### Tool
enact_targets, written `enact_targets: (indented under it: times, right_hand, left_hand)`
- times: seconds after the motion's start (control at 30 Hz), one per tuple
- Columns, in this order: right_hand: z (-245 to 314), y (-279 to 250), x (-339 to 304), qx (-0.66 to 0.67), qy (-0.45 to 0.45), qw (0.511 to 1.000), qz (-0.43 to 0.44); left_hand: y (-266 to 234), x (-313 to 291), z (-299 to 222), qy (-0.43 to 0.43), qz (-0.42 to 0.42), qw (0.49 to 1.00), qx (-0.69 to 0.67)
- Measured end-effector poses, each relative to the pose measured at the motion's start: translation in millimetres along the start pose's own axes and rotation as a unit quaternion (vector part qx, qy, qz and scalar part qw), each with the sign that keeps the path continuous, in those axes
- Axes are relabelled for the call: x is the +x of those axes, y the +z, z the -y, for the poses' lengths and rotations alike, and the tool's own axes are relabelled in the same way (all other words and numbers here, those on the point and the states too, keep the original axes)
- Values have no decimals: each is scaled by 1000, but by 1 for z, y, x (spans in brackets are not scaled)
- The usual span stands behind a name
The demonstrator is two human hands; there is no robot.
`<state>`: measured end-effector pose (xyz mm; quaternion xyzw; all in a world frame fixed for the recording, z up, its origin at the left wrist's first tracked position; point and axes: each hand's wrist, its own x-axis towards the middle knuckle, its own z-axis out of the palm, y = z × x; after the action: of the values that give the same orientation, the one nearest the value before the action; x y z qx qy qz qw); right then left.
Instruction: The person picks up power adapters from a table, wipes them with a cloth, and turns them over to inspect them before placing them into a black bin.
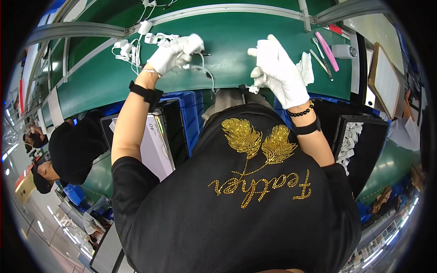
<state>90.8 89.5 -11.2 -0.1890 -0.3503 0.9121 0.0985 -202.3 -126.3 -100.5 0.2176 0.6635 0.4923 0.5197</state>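
My left hand (175,55), in a white glove, is closed on a white cable (208,73) above the green bench. The cable bends out beside my fingers and droops toward the bench's near edge. A small dark tip (206,54) shows just right of that hand. My right hand (278,68), gloved too, is raised on the other side, its fingers partly bent and apart. Below its fingertips is a small white piece (253,89) at the bench edge; I cannot tell whether they touch. To the left lie white chargers with coiled cables (129,51).
A pink tool (327,51), a thin stick (321,65), a white cloth (305,68) and a clear jar (343,51) sit at the right. Blue crates (187,116) stand below the bench edge. A black bin (359,150) holds white pieces. Another person (75,145) sits at the left.
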Motion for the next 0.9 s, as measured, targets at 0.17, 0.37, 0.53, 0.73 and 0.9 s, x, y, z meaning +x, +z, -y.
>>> enact_targets:
  times: [0.17,0.37,0.53,0.73,0.9]
  right_hand:
    - [-12,4,-3,-5,28,1000,-2]
    - [-13,21,-11,-101,-15,994,-31]
    - [-10,39,-18,-132,-105,986,4]
    - [-8,39,-31,-168,-168,971,-11]
    - [-9,29,-44,-185,-184,965,6]
  left_hand:
    - [-3,8,-13,-39,121,956,-265]
    - [107,-57,-93,139,34,986,-88]
    - [165,-80,-86,179,-12,971,-160]
    - [189,-94,-87,226,-54,955,-185]
    - [204,-103,-80,234,-52,943,-232]
